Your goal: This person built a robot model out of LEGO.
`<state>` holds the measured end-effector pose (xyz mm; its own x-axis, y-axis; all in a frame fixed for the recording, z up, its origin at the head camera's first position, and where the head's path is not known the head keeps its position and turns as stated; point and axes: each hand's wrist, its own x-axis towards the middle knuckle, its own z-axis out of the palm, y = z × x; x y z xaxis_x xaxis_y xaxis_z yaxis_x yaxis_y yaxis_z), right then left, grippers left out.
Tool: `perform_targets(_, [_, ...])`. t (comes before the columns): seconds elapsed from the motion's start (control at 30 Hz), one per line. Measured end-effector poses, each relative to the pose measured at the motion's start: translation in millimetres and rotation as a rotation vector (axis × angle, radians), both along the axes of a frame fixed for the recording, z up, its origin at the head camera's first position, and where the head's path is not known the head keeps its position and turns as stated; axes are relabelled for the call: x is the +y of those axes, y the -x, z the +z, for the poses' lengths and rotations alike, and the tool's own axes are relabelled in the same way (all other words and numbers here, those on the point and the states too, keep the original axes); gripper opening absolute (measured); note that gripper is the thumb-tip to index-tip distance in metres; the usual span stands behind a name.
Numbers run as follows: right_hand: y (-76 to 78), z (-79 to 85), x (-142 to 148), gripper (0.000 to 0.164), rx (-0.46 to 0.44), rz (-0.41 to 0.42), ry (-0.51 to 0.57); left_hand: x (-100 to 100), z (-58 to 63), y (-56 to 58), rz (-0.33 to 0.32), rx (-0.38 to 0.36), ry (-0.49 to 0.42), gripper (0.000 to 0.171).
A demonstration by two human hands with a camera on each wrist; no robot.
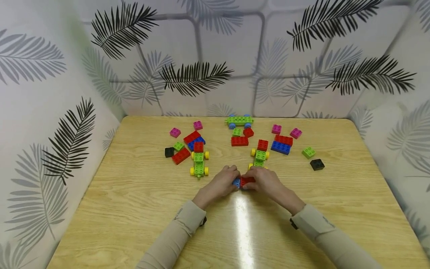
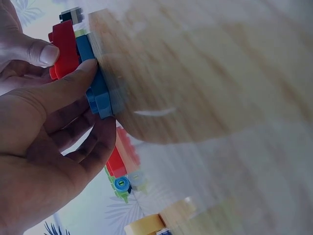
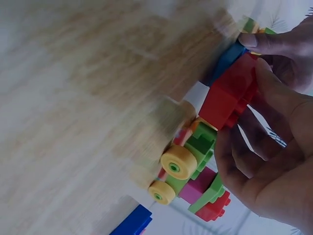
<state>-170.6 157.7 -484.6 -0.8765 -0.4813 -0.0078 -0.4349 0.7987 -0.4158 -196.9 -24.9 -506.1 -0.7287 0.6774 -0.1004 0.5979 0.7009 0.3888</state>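
Note:
Low over the table, my left hand (image 1: 222, 181) grips a blue brick (image 1: 236, 183), its thumb along the brick's side in the left wrist view. My right hand (image 1: 267, 180) pinches a red brick (image 3: 229, 90) between thumb and fingers. In both wrist views the red brick lies against the studded face of the blue brick (image 2: 101, 93), shifted lengthwise so some blue studs stay bare. Just beyond my right hand stands a green car with yellow wheels (image 1: 259, 157), partly hidden by the fingers. A similar green car (image 1: 199, 164) stands to the left of my left hand.
Behind are a green base with blue wheels (image 1: 239, 120) and a long red brick (image 1: 239, 141). Loose bricks lie to both sides, including a blue brick (image 1: 280, 147) and a black brick (image 1: 317, 164) right, and another black brick (image 1: 169, 152) left. Patterned walls surround the table (image 1: 127, 209).

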Motion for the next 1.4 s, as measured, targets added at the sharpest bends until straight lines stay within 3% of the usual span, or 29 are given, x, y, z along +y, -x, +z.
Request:
perform_targets(0.53, [-1.1, -1.9, -5, 0.025, -0.005, -0.009, -0.008, 1, 1.1, -2.0, 0.003, -0.008, -0.003, 0.023])
perform_targets(0.87, [10.2, 10.8, -7, 0.018, -0.164, -0.026, -0.092, 4, -0.2, -2.9, 0.006, 0.010, -0.020, 0.024])
perform_targets(1.4, [7.5, 9.0, -5, 0.018, -0.130, -0.028, -0.053, 4, -0.6, -0.5, -0.006, 0.023, -0.019, 0.025])
